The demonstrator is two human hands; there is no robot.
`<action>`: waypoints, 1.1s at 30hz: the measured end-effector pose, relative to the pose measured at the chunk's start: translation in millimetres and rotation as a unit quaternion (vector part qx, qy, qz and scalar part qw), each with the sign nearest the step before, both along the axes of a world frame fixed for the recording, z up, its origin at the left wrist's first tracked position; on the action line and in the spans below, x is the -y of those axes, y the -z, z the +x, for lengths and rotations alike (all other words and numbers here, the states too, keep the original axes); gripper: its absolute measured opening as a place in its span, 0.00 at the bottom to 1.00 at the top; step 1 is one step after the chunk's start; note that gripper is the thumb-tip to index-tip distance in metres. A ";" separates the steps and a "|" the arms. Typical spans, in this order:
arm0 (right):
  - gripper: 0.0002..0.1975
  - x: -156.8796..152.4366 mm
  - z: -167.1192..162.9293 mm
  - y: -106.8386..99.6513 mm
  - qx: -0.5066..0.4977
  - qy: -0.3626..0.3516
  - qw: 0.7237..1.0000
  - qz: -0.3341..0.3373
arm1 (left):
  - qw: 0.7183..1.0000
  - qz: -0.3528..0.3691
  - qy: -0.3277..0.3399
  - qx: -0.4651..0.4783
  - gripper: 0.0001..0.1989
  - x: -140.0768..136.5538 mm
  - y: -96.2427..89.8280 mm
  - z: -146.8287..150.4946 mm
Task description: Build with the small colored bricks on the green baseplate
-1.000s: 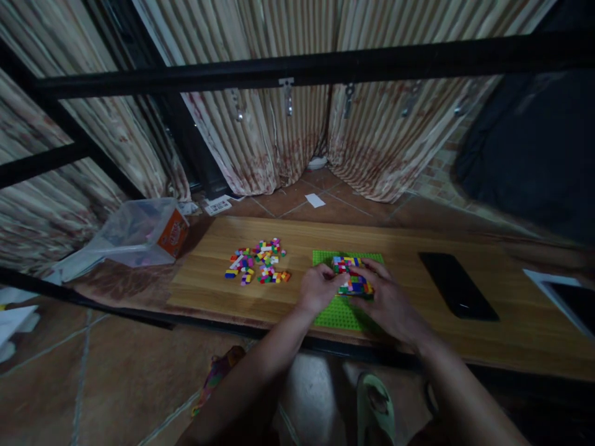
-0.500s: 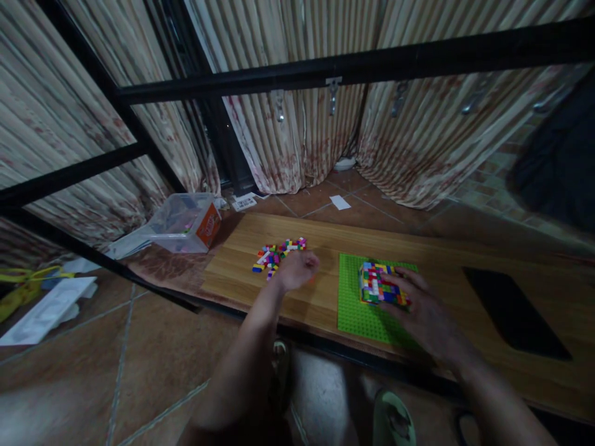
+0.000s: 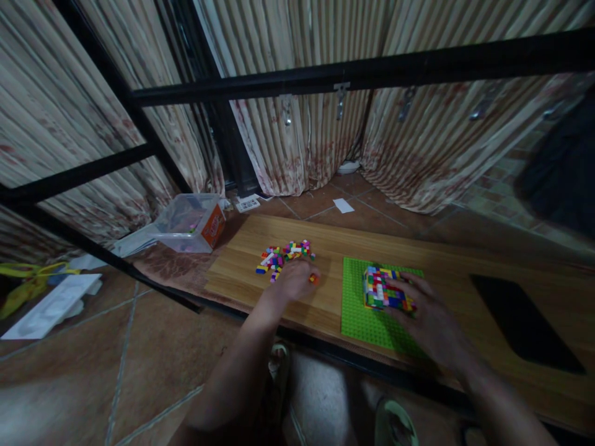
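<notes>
My left hand (image 3: 296,279) is low over the wooden board, fingers curled and closed at a small orange toy brick (image 3: 314,279). Its fingertips are partly hidden. Just behind it lies a loose pile of small multicoloured toy bricks (image 3: 274,257). My right hand (image 3: 425,310) grips a block built of toy bricks (image 3: 383,288) from its right side, thumb on the near edge and fingers over the far edge. This built block, in many colours, stands on a green studded baseplate (image 3: 356,316). The hand covers its right end.
The wooden board (image 3: 242,248) holds a dark flat slab (image 3: 525,322) at the right. A clear plastic box (image 3: 186,226) with an orange label sits beyond the left end. Black frame bars (image 3: 297,87) cross in front of striped curtains (image 3: 297,148). White paper (image 3: 344,205) lies on the tiled floor.
My left hand has come down and slightly nearer onto the orange brick. My right hand stays on the built block. The whole view has shifted a little.
</notes>
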State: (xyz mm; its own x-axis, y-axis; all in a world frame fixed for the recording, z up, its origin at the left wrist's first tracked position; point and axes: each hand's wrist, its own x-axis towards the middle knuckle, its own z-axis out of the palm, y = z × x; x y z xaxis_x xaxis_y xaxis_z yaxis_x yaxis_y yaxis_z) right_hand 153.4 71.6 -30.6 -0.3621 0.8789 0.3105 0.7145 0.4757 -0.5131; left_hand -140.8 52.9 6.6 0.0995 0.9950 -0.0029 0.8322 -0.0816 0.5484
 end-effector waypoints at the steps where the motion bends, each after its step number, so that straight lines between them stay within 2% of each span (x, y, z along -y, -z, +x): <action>1: 0.21 0.0 0.3 0.4 -0.002 -0.002 1.000 0.000 | 1.000 0.000 -0.001 -0.004 0.13 -0.4 0.8 0.0; 6: 0.20 -0.3 -0.2 0.6 0.001 -0.002 1.000 0.004 | 1.000 0.023 0.005 -0.017 0.08 -1.2 -2.1 0.0; 8: 0.20 0.7 -2.5 -3.3 -0.001 -0.002 1.000 0.010 | 0.999 0.032 0.015 0.029 0.07 -2.1 -3.7 2.8; 10: 0.20 3.0 -6.4 -11.0 -0.011 0.001 1.000 0.029 | 0.992 0.025 0.031 0.124 0.07 -3.5 -4.0 9.5; 12: 0.19 6.5 -11.9 -21.0 -0.029 0.017 0.998 0.052 | 0.968 -0.002 0.049 0.245 0.07 -4.6 -3.4 20.4; 16: 0.15 13.8 -25.5 -37.0 -0.123 -0.008 0.991 0.049 | 0.888 -0.086 0.062 0.448 0.12 -2.0 -3.7 48.2; 19: 0.13 16.6 -34.7 -40.7 -0.172 -0.037 0.984 0.032 | 0.832 -0.142 0.056 0.533 0.16 2.8 -4.6 66.0; 23: 0.10 17.3 -40.4 -40.6 -0.220 -0.034 0.975 0.022 | 0.771 -0.174 0.019 0.613 0.16 6.8 -3.2 81.3; 26: 0.08 17.4 -40.5 -40.5 -0.237 -0.023 0.971 0.021 | 0.744 -0.190 -0.009 0.641 0.17 6.7 -2.7 87.2; 29: 0.08 17.9 -39.9 -40.9 -0.244 -0.014 0.969 0.034 | 0.728 -0.202 -0.023 0.655 0.18 5.8 -3.7 90.4; 33: 0.08 18.9 -40.1 -41.4 -0.240 -0.012 0.970 0.031 | 0.728 -0.202 -0.030 0.655 0.16 5.6 -4.7 93.5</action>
